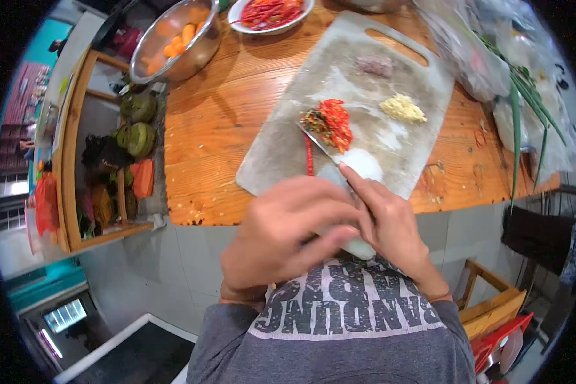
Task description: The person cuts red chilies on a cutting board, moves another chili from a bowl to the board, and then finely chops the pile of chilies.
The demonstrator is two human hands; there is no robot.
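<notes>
My right hand [390,221] is closed on a kitchen knife [318,139], its index finger stretched along the top of the blade. The pale end of the handle [360,248] shows below my hands. The blade tip touches chopped red chili [336,125] mixed with dark green bits on the cutting board [272,144]. My left hand [288,230], blurred, hovers beside the knife handle with thumb and fingers apart and nothing visible in it. A whole red chili [310,157] lies left of the blade. Minced garlic [403,109] and a purplish chopped pile [374,65] sit farther up the board.
A metal bowl of carrots [146,54] and a white bowl of red chilies [240,13] stand at the back of the wooden table [205,141]. Plastic bags [486,67] and green onions [525,96] occupy the right side. A wooden shelf [70,160] with vegetables is at left.
</notes>
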